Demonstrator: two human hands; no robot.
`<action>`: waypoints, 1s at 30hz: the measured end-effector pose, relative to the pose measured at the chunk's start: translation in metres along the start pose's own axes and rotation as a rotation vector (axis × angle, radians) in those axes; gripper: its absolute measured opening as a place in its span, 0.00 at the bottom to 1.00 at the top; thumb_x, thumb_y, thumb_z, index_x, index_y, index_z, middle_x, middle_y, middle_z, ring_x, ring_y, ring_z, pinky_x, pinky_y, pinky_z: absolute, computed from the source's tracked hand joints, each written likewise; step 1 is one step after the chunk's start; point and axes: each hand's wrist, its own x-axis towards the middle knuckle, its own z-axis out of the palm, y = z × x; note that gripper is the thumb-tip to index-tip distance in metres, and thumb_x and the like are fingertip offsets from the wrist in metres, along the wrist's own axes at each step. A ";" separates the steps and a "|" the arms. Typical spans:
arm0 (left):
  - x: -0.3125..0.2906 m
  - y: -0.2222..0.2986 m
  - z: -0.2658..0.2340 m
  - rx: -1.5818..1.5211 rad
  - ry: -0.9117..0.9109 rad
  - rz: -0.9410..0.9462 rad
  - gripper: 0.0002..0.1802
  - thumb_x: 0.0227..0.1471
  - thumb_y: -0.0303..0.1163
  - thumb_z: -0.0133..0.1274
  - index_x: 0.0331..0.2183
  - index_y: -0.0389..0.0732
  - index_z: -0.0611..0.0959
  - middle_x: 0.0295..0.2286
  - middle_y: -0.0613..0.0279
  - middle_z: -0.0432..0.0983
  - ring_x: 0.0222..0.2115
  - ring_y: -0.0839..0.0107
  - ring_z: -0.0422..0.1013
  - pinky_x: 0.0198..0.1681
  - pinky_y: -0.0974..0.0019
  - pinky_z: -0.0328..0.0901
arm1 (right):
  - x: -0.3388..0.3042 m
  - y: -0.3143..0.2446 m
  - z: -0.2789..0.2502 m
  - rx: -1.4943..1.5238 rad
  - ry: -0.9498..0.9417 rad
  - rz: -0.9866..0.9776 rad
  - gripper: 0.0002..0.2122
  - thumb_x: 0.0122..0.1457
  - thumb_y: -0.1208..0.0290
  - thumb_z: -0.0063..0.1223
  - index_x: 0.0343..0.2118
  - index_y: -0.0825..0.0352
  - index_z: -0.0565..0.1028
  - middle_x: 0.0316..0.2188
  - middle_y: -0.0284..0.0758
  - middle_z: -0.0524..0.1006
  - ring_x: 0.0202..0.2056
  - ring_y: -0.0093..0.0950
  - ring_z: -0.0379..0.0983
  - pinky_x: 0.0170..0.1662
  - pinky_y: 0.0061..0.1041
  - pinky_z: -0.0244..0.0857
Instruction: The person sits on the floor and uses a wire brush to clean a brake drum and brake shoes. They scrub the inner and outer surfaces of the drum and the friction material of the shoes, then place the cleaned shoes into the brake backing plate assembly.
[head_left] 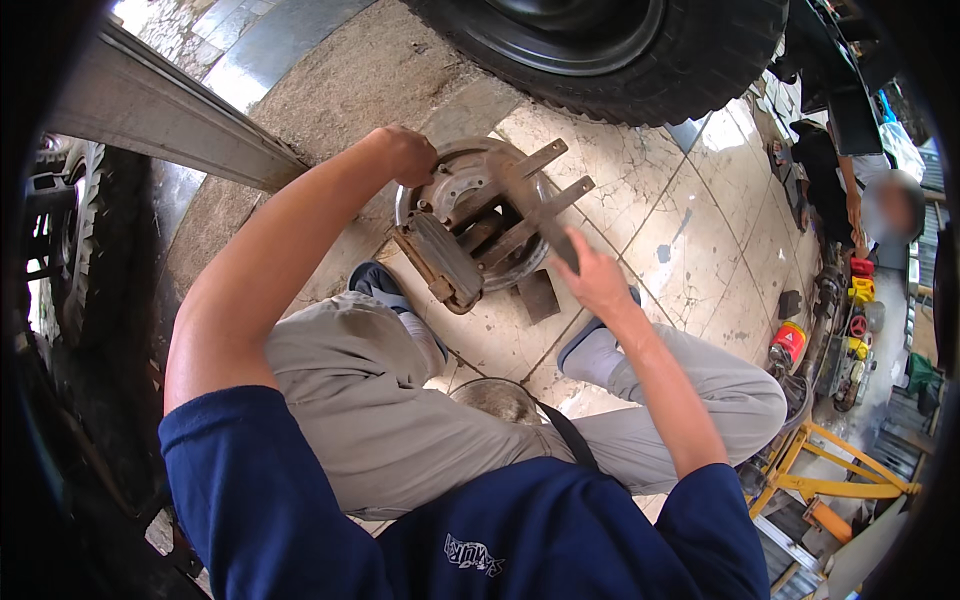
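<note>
On the floor between my feet lies a round, rusty brake disc (465,168) with a shiny outer rim. A dark, blocky brake caliper (447,262) sits on its near left side, and two flat metal arms with holes (568,196) stick out to the right. My left hand (402,156) is closed at the far left rim of the disc. Above the disc's right side, my right hand (598,275) is closed around a long brown bar-like tool (548,225), smeared by motion, so its kind and whether it touches the disc are unclear.
A large black tyre (640,85) stands beyond the disc, and a metal post (200,120) rises at the left. Another person (845,180) is at the far right, near several tools, a red can (788,342) and a yellow metal frame (840,480). Beneath me is a round stool (497,398).
</note>
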 end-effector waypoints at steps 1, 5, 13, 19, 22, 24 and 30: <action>0.000 0.000 0.000 0.011 0.002 0.005 0.25 0.59 0.50 0.51 0.45 0.40 0.85 0.44 0.52 0.82 0.48 0.52 0.76 0.52 0.54 0.70 | -0.002 -0.003 0.001 0.014 -0.001 -0.035 0.26 0.64 0.50 0.51 0.57 0.64 0.66 0.29 0.51 0.81 0.32 0.53 0.79 0.34 0.46 0.73; -0.001 0.004 -0.003 -0.025 -0.013 -0.022 0.25 0.59 0.50 0.51 0.46 0.41 0.85 0.46 0.53 0.81 0.49 0.53 0.75 0.52 0.54 0.70 | -0.005 -0.009 0.007 0.103 0.030 0.128 0.24 0.65 0.49 0.49 0.53 0.65 0.67 0.26 0.51 0.80 0.30 0.52 0.79 0.34 0.47 0.72; -0.006 0.002 -0.004 -0.020 -0.032 -0.051 0.25 0.59 0.50 0.50 0.47 0.42 0.84 0.47 0.53 0.80 0.50 0.53 0.75 0.52 0.54 0.70 | -0.011 -0.025 0.001 0.127 -0.042 0.059 0.24 0.65 0.46 0.48 0.48 0.67 0.69 0.23 0.52 0.79 0.29 0.55 0.77 0.33 0.47 0.71; -0.005 0.001 -0.004 0.002 -0.056 -0.037 0.24 0.60 0.49 0.49 0.48 0.42 0.84 0.47 0.54 0.80 0.50 0.53 0.75 0.53 0.53 0.70 | -0.030 -0.046 0.026 0.451 -0.082 0.215 0.25 0.65 0.46 0.48 0.44 0.68 0.72 0.26 0.52 0.79 0.32 0.56 0.77 0.35 0.45 0.68; -0.005 0.005 -0.007 -0.019 -0.034 -0.057 0.24 0.60 0.50 0.48 0.48 0.43 0.84 0.47 0.54 0.80 0.50 0.53 0.75 0.52 0.53 0.70 | -0.042 -0.064 0.040 0.517 -0.032 0.332 0.25 0.65 0.46 0.47 0.44 0.70 0.72 0.27 0.52 0.79 0.34 0.56 0.76 0.37 0.46 0.67; -0.004 0.002 -0.010 -0.013 -0.035 -0.055 0.25 0.60 0.50 0.48 0.48 0.43 0.84 0.47 0.54 0.80 0.50 0.53 0.75 0.53 0.53 0.70 | -0.035 -0.063 0.038 0.504 -0.040 0.322 0.25 0.65 0.46 0.47 0.45 0.70 0.72 0.27 0.52 0.79 0.34 0.56 0.76 0.38 0.47 0.67; 0.004 -0.012 -0.001 0.003 -0.003 -0.018 0.24 0.61 0.54 0.49 0.47 0.47 0.82 0.43 0.53 0.81 0.48 0.52 0.75 0.51 0.52 0.69 | -0.026 -0.079 0.025 0.486 -0.094 0.404 0.24 0.65 0.47 0.49 0.44 0.70 0.73 0.26 0.53 0.79 0.33 0.57 0.76 0.37 0.47 0.67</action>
